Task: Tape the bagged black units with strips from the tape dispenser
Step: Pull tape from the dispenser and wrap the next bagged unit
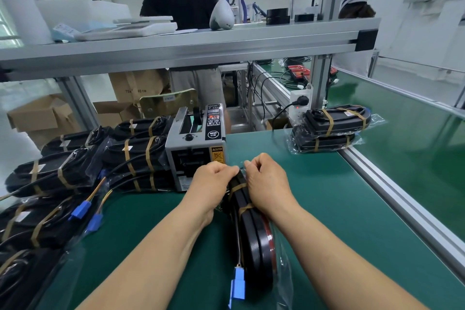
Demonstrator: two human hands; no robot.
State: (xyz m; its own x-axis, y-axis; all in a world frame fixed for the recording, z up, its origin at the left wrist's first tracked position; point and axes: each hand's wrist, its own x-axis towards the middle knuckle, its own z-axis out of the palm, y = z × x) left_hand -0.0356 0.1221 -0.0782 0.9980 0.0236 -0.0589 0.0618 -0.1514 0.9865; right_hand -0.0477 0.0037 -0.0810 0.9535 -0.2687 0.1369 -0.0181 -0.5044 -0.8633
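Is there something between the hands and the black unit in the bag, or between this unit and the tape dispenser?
Nothing visible blocks either. The left hand and right hand already grip the far end of the bagged black unit, only its clear bag between. The tape dispenser stands right behind the hands, with no object in the gap.

Tape dispenser [195,148] blocks ahead; green mat [314,196] lies open rightward.

One tape dispenser [196,148], two hands [216,181]
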